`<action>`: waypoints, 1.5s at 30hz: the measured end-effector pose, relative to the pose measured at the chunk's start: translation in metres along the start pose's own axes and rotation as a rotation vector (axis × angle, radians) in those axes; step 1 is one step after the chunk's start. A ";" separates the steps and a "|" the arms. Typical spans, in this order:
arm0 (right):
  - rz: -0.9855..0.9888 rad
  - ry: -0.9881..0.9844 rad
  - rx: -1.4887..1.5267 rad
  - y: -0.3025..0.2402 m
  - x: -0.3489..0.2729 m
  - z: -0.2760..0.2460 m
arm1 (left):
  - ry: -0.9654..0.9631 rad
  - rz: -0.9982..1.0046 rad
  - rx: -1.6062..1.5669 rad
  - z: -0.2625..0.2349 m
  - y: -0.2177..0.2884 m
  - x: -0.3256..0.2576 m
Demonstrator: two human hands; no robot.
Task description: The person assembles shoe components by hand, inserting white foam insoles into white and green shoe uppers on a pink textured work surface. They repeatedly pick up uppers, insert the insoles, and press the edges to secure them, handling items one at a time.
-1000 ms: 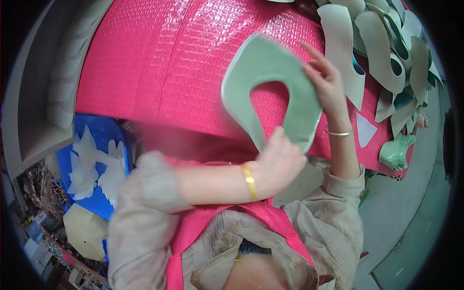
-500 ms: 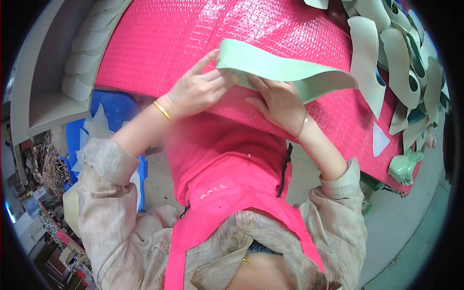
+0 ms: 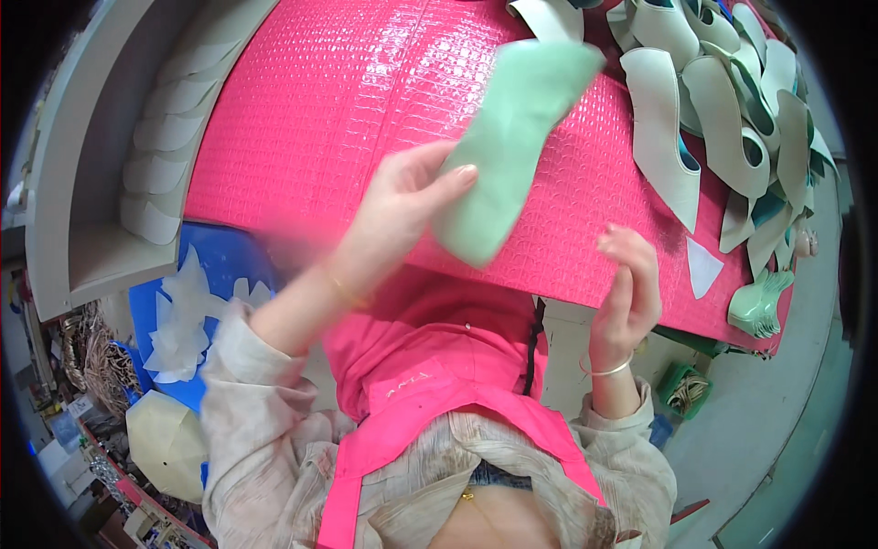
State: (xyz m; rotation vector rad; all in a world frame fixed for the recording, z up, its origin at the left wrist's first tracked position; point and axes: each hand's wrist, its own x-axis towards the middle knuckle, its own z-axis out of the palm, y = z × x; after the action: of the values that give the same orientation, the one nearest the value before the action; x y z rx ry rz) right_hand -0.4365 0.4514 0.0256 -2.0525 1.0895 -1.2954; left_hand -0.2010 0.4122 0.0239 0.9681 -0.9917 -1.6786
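Note:
A flat mint-green shoe piece (image 3: pixel 512 137), shaped like an insole with a narrow waist, is pinched in my left hand (image 3: pixel 412 197). The thumb lies on its upper face, and the other fingers are partly hidden behind it. The piece is tilted over the pink table covering (image 3: pixel 320 119), its wide end pointing away to the right. My right hand (image 3: pixel 629 297) is apart from it, by the table's front edge, fingers loosely bent with nothing seen in them. Nearby on the covering is a small white triangular scrap (image 3: pixel 703 267).
Pale shoe uppers (image 3: pixel 722 114) with teal linings crowd the table's right side. A stack of mint-green pieces (image 3: pixel 761 304) sits at the right corner. At left, a grey shelf (image 3: pixel 87 183) borders overlapping pale pieces (image 3: pixel 165 128); below stands a blue bin (image 3: pixel 233 247) with white scraps.
The curved, bent mint-green piece is now flatter and turned lengthwise in my left hand. My right hand has let go and moved right, toward me.

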 end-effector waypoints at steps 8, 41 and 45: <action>0.566 -0.419 0.250 -0.004 0.042 0.059 | 0.237 -0.001 -0.411 -0.025 -0.019 -0.017; 0.698 -0.024 0.667 0.059 0.026 0.016 | -0.155 0.453 0.655 0.010 0.007 0.091; 0.664 0.297 0.822 0.032 0.036 0.025 | -0.138 -0.001 0.885 0.047 0.028 0.024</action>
State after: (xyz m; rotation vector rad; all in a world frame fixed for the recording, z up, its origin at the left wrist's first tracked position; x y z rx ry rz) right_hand -0.4179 0.4032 0.0097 -0.8239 0.9889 -1.3724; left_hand -0.2414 0.3912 0.0633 1.4039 -1.8968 -1.2974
